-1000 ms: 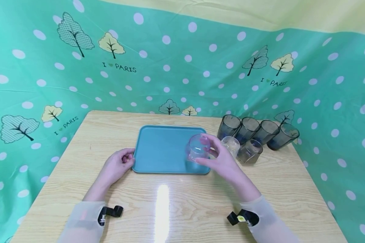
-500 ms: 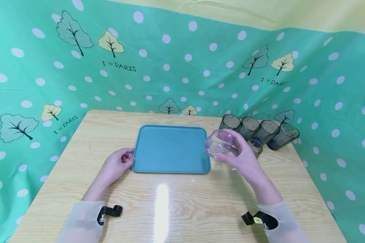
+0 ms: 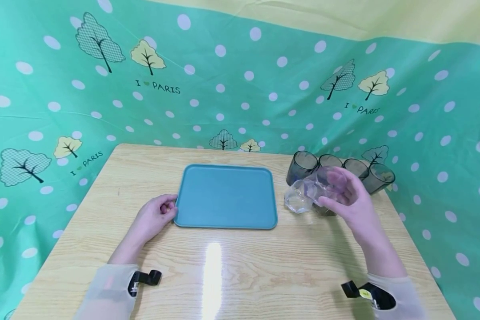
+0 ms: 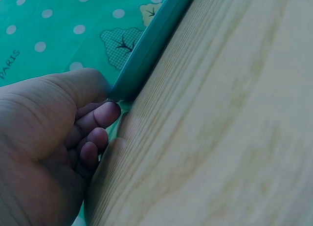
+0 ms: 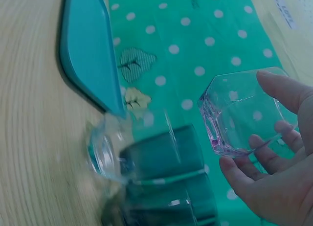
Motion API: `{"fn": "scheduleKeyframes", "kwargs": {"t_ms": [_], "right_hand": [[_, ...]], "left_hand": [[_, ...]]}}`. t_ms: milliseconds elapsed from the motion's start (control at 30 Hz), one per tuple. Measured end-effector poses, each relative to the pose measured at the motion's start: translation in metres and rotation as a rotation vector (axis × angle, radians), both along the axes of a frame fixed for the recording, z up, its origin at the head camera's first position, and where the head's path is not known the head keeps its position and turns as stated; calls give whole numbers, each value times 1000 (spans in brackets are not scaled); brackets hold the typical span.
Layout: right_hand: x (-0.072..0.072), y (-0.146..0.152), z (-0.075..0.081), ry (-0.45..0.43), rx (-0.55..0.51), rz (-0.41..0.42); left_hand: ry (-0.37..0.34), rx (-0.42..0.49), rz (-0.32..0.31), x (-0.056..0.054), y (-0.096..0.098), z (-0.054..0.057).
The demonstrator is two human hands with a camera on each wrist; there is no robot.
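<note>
My right hand (image 3: 354,204) grips a faceted, pink-tinted clear drinking glass (image 3: 323,183), thumb on one side and fingers on the other. Raised and tilted, that glass overlaps the dark glasses behind it in the head view. A colourless glass (image 3: 298,197) stands on the table just left of it, also seen in the right wrist view below the held one. At the left edge of the blue tray (image 3: 228,195) is my left hand (image 3: 156,215). In the left wrist view its thumb and index finger pinch the tray's corner, other fingers curled.
Several tall smoky glasses (image 3: 302,166) stand in a row at the table's back right. A short smoky glass (image 3: 325,210) is mostly hidden behind the held glass. A green dotted cloth (image 3: 244,80) hangs behind the wooden table (image 3: 244,275).
My right hand has carried the pink-tinted glass from over the tray's right side rightward, past the colourless glass, to in front of the dark glasses. The left hand and tray have stayed put.
</note>
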State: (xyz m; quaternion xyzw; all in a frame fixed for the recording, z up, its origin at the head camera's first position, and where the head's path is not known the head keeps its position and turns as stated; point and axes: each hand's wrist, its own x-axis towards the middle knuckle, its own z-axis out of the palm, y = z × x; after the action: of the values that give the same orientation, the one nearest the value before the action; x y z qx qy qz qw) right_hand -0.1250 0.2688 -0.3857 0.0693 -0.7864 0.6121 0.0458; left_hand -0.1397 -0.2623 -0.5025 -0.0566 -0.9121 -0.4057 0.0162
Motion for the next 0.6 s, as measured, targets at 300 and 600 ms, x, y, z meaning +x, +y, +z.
{"fn": "scheduleKeyframes", "kwargs": {"t_ms": [300, 600], "right_hand": [[4, 30, 2, 15, -87, -62], [7, 59, 2, -13, -114, -155]], "left_hand": [[-3, -6, 3, 0, 0, 0], [6, -7, -1, 0, 0, 0]]}}
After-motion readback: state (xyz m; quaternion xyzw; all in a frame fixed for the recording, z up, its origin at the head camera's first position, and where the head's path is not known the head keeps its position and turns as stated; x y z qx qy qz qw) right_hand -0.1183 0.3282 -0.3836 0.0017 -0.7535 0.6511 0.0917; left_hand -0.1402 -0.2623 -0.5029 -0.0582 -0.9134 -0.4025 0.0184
